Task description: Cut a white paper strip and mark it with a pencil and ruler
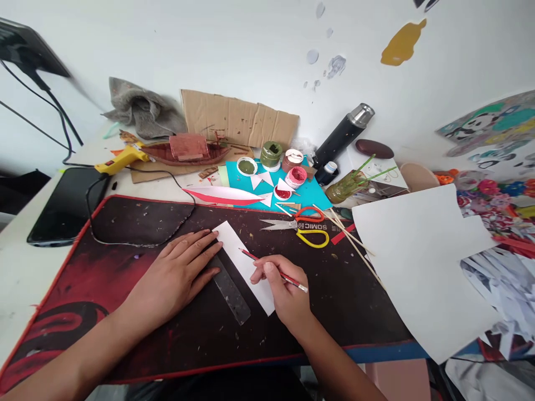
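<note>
My right hand [287,284] grips a red-and-black pencil [293,281], its point resting at or just above a white paper strip [243,266]. My left hand [179,274] lies flat, fingers stretched out, with the fingertips on the upper end of a dark ruler [233,294] and the paper's left edge. The ruler runs slantwise along that edge, its top end hidden under the fingers. Just beyond the strip lie scissors [298,224] with orange and yellow handles, blades spread.
Paint jars [271,155] and white paper triangles sit on a blue sheet [311,195]. Behind the mat [334,317] are a model boat [188,149], a yellow glue gun [121,159] and a black flask [343,136]. Thin sticks [353,239] and a large white sheet [422,267] lie at right.
</note>
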`<action>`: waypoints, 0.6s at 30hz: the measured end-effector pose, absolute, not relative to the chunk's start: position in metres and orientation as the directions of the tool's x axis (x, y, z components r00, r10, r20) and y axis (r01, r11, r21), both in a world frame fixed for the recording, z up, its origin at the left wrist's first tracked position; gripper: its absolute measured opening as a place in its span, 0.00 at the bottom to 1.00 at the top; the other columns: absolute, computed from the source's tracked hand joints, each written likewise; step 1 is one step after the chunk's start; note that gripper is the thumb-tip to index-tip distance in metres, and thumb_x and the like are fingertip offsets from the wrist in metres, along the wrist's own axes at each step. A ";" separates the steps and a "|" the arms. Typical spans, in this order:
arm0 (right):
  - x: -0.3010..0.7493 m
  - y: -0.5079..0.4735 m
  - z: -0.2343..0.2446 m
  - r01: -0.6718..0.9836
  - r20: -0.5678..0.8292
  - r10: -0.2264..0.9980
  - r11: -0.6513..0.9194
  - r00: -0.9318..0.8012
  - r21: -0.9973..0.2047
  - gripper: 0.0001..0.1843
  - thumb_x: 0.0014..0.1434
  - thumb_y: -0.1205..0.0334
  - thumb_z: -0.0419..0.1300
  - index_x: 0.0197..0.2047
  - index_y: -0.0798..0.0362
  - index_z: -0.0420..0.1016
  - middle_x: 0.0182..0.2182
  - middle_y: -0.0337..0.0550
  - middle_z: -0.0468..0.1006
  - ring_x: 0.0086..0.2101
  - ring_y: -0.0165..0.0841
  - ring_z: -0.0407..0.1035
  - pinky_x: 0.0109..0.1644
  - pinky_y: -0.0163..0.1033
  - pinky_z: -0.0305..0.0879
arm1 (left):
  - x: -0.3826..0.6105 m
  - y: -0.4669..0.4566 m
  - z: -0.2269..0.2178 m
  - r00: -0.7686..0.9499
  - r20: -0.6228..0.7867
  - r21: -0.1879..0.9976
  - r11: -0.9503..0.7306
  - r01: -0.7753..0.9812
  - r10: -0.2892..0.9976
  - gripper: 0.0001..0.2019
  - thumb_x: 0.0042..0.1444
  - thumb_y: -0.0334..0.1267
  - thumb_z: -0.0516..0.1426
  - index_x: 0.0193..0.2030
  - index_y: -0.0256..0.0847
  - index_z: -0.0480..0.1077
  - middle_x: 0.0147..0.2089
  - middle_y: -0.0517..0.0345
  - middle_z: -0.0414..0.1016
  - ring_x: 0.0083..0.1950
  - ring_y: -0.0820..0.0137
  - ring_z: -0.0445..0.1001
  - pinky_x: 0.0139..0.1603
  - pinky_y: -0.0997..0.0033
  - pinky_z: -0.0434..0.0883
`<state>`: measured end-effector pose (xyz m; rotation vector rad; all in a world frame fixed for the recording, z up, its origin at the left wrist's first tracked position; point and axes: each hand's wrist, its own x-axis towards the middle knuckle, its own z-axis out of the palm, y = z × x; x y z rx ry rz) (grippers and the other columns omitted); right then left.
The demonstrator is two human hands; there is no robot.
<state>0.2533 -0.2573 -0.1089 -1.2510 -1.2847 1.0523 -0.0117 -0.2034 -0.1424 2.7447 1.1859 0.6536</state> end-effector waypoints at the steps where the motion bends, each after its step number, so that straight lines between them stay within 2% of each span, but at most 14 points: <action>1: 0.254 -0.259 -0.111 0.068 0.046 0.996 0.040 0.080 -0.997 0.19 0.79 0.47 0.61 0.44 0.50 0.87 0.29 0.42 0.88 0.31 0.35 0.83 0.41 0.39 0.78 | -0.012 -0.203 -0.143 0.606 0.351 0.242 -0.695 0.678 0.714 0.26 0.77 0.52 0.54 0.76 0.47 0.70 0.76 0.50 0.74 0.76 0.52 0.73 0.74 0.48 0.72; 5: 0.253 -0.266 -0.116 -0.052 -0.048 0.988 -0.041 0.149 -0.998 0.22 0.77 0.42 0.63 0.43 0.50 0.87 0.27 0.41 0.86 0.29 0.34 0.81 0.38 0.38 0.76 | -0.013 -0.204 -0.145 0.584 0.361 0.249 -0.678 0.691 0.727 0.30 0.76 0.53 0.55 0.79 0.44 0.65 0.79 0.44 0.70 0.75 0.50 0.74 0.73 0.48 0.73; 8: 0.247 -0.266 -0.115 -0.089 -0.077 0.981 -0.062 0.179 -0.994 0.24 0.76 0.39 0.63 0.42 0.50 0.87 0.26 0.41 0.85 0.28 0.34 0.80 0.38 0.38 0.75 | -0.013 -0.204 -0.143 0.558 0.383 0.237 -0.663 0.710 0.736 0.29 0.76 0.51 0.56 0.78 0.40 0.66 0.81 0.39 0.65 0.78 0.47 0.70 0.74 0.46 0.73; 10: 0.242 -0.263 -0.114 -0.113 -0.095 0.978 -0.075 0.188 -0.991 0.25 0.75 0.37 0.64 0.42 0.51 0.87 0.25 0.41 0.85 0.28 0.34 0.80 0.37 0.38 0.73 | -0.012 -0.205 -0.138 0.561 0.402 0.216 -0.671 0.710 0.723 0.26 0.76 0.48 0.56 0.76 0.40 0.68 0.80 0.41 0.67 0.80 0.48 0.68 0.75 0.46 0.72; 13: 0.233 -0.257 -0.112 -0.149 -0.112 0.977 -0.086 0.181 -0.985 0.27 0.74 0.35 0.64 0.41 0.51 0.86 0.24 0.41 0.84 0.27 0.34 0.79 0.37 0.39 0.72 | -0.008 -0.207 -0.132 0.624 0.422 0.155 -0.731 0.665 0.658 0.21 0.78 0.46 0.54 0.71 0.43 0.74 0.75 0.49 0.75 0.78 0.52 0.71 0.75 0.49 0.71; 18: 0.228 -0.251 -0.113 -0.197 -0.111 0.979 -0.077 0.168 -0.977 0.29 0.74 0.33 0.63 0.40 0.52 0.86 0.22 0.41 0.83 0.25 0.34 0.78 0.35 0.39 0.71 | -0.003 -0.207 -0.133 0.693 0.395 0.100 -0.778 0.620 0.603 0.21 0.81 0.47 0.48 0.67 0.44 0.77 0.73 0.52 0.78 0.73 0.56 0.77 0.75 0.50 0.70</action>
